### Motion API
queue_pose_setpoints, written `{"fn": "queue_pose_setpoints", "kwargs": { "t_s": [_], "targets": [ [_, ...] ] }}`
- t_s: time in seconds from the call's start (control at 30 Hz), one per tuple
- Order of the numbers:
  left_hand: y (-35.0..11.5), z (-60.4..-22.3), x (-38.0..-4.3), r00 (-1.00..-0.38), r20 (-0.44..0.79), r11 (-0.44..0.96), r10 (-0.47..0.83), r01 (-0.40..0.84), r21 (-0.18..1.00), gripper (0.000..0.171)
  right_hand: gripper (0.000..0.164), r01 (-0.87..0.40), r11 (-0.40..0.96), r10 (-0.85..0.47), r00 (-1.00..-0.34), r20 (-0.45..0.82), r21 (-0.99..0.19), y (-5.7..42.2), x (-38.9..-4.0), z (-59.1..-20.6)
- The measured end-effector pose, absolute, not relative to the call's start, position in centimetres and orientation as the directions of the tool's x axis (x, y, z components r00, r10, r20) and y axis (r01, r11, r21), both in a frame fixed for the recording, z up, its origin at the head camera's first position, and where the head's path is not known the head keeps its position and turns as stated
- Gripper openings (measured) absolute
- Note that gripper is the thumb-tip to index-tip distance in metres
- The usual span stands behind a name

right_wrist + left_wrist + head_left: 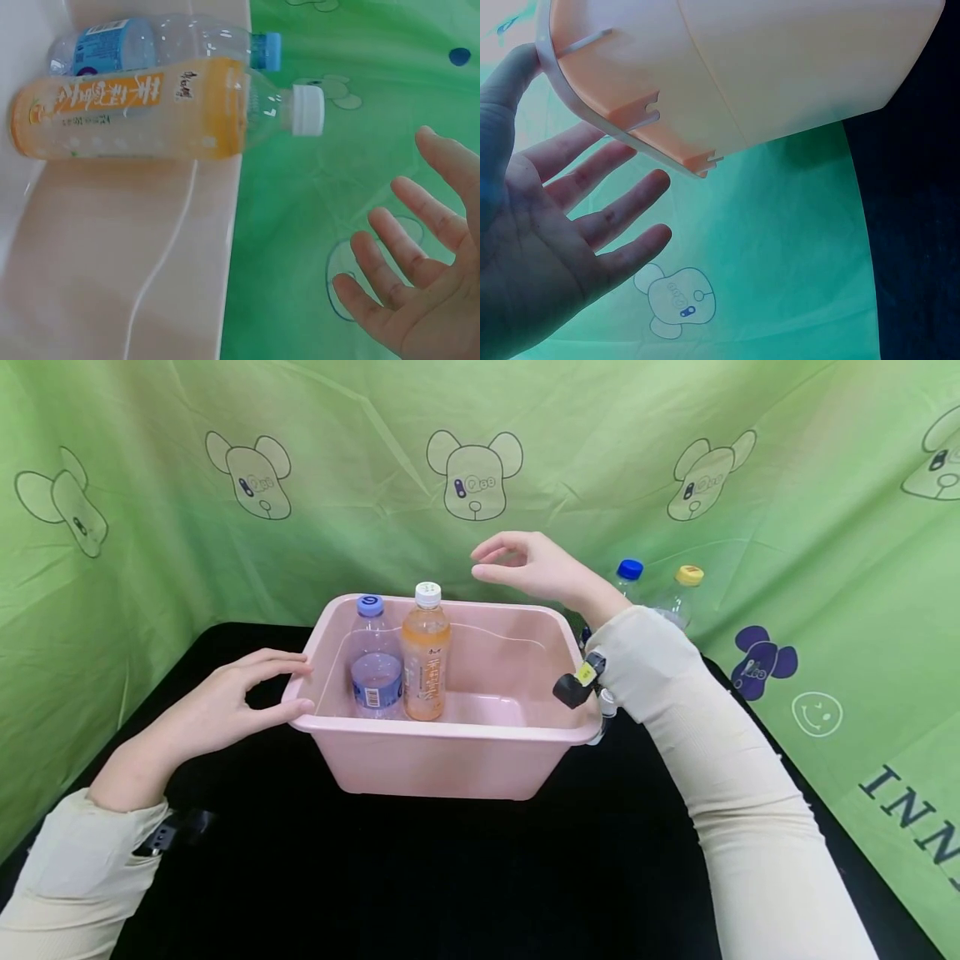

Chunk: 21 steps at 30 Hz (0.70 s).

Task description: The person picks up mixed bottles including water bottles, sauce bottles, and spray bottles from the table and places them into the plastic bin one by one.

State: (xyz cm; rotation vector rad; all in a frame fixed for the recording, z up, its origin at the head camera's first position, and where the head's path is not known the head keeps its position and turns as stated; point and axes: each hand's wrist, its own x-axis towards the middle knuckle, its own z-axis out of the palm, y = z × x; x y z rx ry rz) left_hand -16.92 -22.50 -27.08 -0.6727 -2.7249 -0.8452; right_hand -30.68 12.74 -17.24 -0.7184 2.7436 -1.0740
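A pink plastic tub [442,764] stands in the middle of the black table. Inside its left half, a clear bottle with a blue cap [377,672] and an orange-labelled drink bottle with a white cap [426,664] stand upright side by side. My left hand [217,706] touches the tub's left rim with straight, spread fingers, as the left wrist view also shows. Above the tub's back right part, my right hand [543,568] hovers with relaxed fingers and nothing in them. In the right wrist view that hand [420,270] is apart from the white-capped bottle [135,112].
Beyond the tub's right side are a bottle with a dark blue cap [630,570] and one with a yellow cap [688,577], both partly hidden by the right sleeve [660,668]. Another bottle's white part [607,703] shows below that sleeve. A green printed curtain [360,485] hangs behind.
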Motion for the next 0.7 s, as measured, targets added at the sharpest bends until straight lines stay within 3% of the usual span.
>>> {"fn": "queue_pose_setpoints", "kwargs": {
  "t_s": [0.7],
  "targets": [
    [-22.4,-27.1,-16.9,-0.87,0.337,0.732,0.36,0.488,0.475,0.042,0.045,-0.317,0.689,-0.333,-0.937,0.104,-0.651,20.2,-28.0,-17.3]
  ]
}}
